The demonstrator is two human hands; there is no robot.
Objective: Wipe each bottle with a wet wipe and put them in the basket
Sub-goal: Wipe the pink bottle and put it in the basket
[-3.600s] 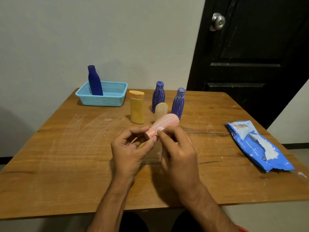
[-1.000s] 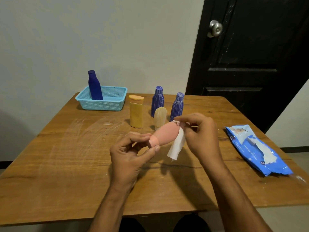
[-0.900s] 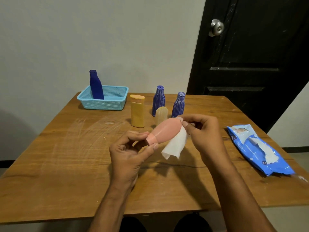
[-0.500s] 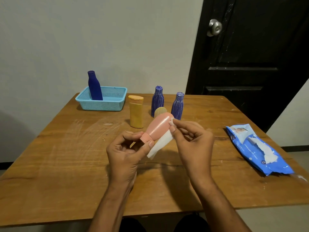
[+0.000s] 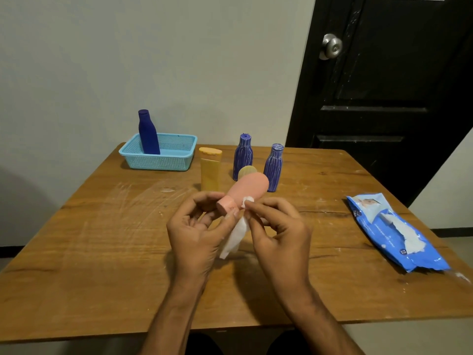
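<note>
My left hand [image 5: 197, 234] pinches the cap end of a pink bottle [image 5: 247, 192], held tilted above the table with its base pointing away from me. My right hand [image 5: 279, 233] presses a white wet wipe [image 5: 236, 237] against the bottle's neck; the wipe hangs down between my hands. A plain dark blue bottle [image 5: 148, 133] stands upright in the light blue basket [image 5: 158, 161] at the back left. On the table behind the pink bottle stand a yellow bottle [image 5: 210, 169], two striped blue bottles [image 5: 242, 156] [image 5: 273, 167] and a small beige bottle [image 5: 247, 170], mostly hidden.
A blue pack of wet wipes [image 5: 395, 230] lies near the wooden table's [image 5: 102, 252] right edge, a wipe sticking out of its opening. A black door [image 5: 384, 85] stands behind the table at the right; a plain wall is behind the basket.
My right hand with the wipe has slid from the bottle's base end down to its neck near the cap. My left hand has kept its hold on the cap end.
</note>
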